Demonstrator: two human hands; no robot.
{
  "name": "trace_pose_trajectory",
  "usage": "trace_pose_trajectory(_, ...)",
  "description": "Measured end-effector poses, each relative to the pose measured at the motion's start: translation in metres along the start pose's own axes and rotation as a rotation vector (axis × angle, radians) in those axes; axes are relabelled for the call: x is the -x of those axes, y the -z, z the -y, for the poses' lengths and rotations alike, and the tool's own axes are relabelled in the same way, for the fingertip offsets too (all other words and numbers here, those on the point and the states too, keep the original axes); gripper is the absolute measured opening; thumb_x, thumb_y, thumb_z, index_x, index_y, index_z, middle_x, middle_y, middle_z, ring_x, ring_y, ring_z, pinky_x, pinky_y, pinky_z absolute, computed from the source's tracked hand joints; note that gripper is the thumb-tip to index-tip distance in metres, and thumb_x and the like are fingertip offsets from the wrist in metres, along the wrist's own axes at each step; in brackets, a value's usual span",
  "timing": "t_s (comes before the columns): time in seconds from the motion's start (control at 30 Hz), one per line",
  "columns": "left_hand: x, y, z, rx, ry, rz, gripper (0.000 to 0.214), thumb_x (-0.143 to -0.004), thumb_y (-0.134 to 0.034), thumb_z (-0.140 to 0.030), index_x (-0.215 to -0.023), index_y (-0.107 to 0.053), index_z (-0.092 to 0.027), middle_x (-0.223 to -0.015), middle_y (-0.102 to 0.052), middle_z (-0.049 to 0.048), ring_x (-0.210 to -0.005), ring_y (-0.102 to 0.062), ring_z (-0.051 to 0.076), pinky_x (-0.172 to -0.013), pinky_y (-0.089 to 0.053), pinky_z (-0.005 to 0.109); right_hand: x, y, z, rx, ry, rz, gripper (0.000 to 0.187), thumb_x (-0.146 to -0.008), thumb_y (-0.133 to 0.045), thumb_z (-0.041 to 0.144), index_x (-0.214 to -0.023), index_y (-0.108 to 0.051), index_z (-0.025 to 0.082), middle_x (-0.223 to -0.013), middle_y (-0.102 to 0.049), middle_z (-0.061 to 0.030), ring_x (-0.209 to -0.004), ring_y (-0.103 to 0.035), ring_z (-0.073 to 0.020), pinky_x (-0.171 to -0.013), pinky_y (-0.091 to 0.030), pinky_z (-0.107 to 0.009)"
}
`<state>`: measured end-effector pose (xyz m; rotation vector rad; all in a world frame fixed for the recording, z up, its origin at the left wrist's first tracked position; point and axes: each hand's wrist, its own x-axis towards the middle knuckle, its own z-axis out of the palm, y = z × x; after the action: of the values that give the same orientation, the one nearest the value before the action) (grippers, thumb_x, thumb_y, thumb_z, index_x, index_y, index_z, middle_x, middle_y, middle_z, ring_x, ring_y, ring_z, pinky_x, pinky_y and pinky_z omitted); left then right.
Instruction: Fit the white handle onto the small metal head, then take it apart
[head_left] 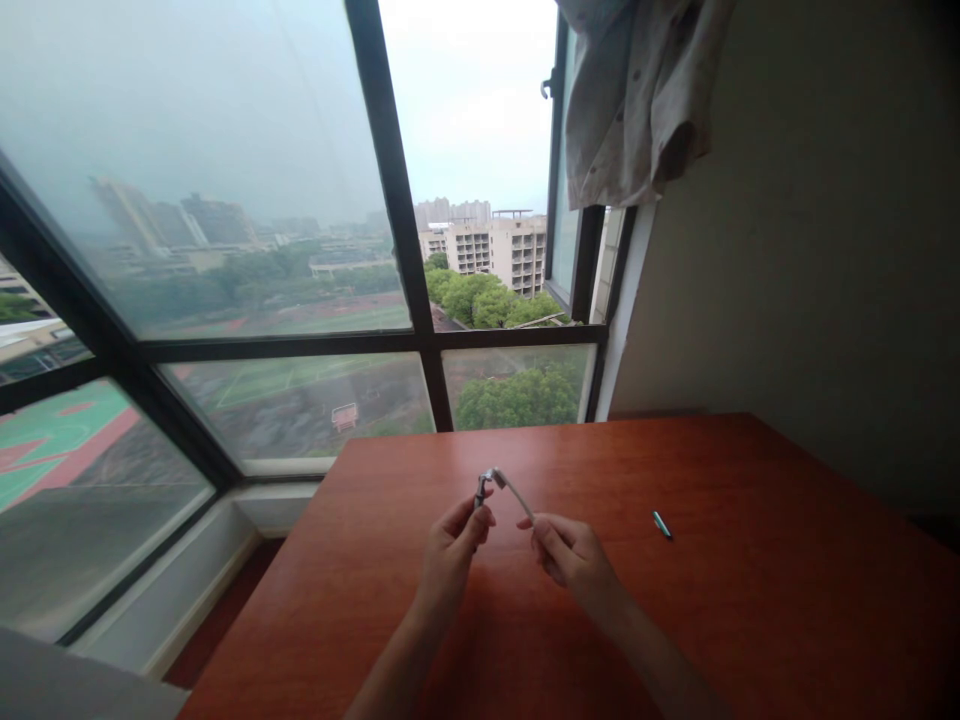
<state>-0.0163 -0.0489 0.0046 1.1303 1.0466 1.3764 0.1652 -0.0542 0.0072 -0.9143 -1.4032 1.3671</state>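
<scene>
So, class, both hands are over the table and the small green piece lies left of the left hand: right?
Not quite: in the head view the small green piece lies right of the right hand, not left of the left hand. Both hands are over the table.

No readable text, labels, numbers, signs

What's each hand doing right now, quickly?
Left hand: closed, holding a small metallic object; exact type unclear.
Right hand: closed, holding the near end of a thin pale stick.
</scene>
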Motion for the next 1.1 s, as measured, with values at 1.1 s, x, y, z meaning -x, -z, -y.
trace_pose_trajectory(1.1, 0.000, -0.002, 0.000, 0.048, 0.066, 0.063, 0.044, -0.077, -0.069, -0.043, -0.111, -0.068, -0.015, -0.070, -0.054, 0.0014, -0.060, -0.040, 0.011, -0.056, -0.030, 0.023, 0.000, 0.005, 0.011, 0.328, 0.166, -0.076, 0.046, -0.091, -0.044, 0.048, -0.084, -0.072, 0.012, -0.058, -0.049, -0.0002, -0.053, -0.047, -0.0127, -0.050, -0.035, -0.023)
